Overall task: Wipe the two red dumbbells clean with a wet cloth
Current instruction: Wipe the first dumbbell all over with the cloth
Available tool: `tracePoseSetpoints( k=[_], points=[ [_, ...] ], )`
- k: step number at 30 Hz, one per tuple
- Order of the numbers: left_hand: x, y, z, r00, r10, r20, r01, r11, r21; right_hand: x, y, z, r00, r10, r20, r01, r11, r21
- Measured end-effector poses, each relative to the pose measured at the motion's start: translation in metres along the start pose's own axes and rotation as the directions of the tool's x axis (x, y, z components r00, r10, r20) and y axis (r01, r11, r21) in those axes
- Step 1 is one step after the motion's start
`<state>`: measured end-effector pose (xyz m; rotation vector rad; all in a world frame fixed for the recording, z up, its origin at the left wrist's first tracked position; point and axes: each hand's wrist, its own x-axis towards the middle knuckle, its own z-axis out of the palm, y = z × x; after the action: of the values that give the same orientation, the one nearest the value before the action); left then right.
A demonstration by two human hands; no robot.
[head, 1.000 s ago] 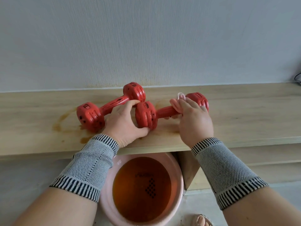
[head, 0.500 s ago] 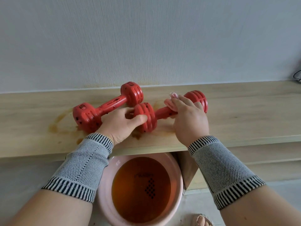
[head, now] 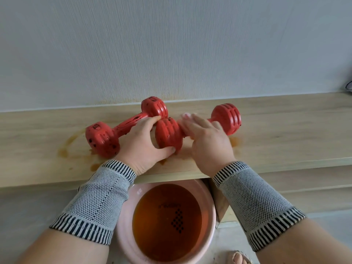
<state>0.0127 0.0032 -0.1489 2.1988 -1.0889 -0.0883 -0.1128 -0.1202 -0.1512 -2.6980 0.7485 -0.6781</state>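
Lying on the wooden worktop (head: pixel 285 134) by the wall, the two dumbbells touch. The left hand (head: pixel 142 143) has its grip clamped on the near head of the right dumbbell (head: pixel 226 117). The right hand (head: pixel 207 141) covers its bar over a pale cloth (head: pixel 185 116); whether it curls round is unclear. The left dumbbell (head: pixel 103 138) is speckled with dark spots.

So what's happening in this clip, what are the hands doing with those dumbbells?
A person is cleaning two red dumbbells on a wooden shelf. The left hand grips the near head of the right dumbbell to steady it, while the right hand lies over its handle with a bit of pale cloth showing at the fingertips. The left dumbbell lies untouched and looks speckled with dirt. A pink basin of brownish water sits below.
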Motion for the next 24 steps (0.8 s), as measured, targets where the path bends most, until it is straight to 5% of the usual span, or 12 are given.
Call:
tracePoseSetpoints(
  k=[3, 7, 13, 18, 22, 24],
  points=[
    [0.002, -0.003, 0.001, 1.000, 0.005, 0.001, -0.005, 1.000, -0.031, 0.004, 0.006, 0.005, 0.999, -0.051, -0.003, 0.051, 0.999, 0.012],
    [0.002, -0.005, 0.003, 1.000, 0.006, -0.027, -0.008, 0.996, -0.084, 0.006, 0.024, 0.000, 0.964, 0.239, -0.118, -0.243, 0.970, -0.024],
    [0.005, -0.003, 0.004, 0.999, -0.004, -0.052, 0.001, 0.998, -0.068, 0.003, 0.003, 0.008, 0.999, -0.044, -0.007, 0.044, 0.998, 0.035],
    [0.005, -0.002, 0.003, 0.999, 0.005, -0.039, -0.006, 1.000, -0.021, 0.005, 0.023, -0.001, 0.964, 0.243, -0.111, -0.247, 0.969, -0.022],
    [0.005, 0.002, 0.006, 0.999, 0.000, -0.050, 0.000, 1.000, 0.005, 0.002, 0.001, 0.003, 0.999, -0.042, 0.007, 0.041, 0.999, 0.034],
    [0.005, 0.004, 0.007, 0.997, -0.007, -0.071, 0.006, 1.000, -0.010, 0.002, 0.004, 0.003, 0.999, -0.039, 0.013, 0.038, 0.998, 0.048]
  ],
)
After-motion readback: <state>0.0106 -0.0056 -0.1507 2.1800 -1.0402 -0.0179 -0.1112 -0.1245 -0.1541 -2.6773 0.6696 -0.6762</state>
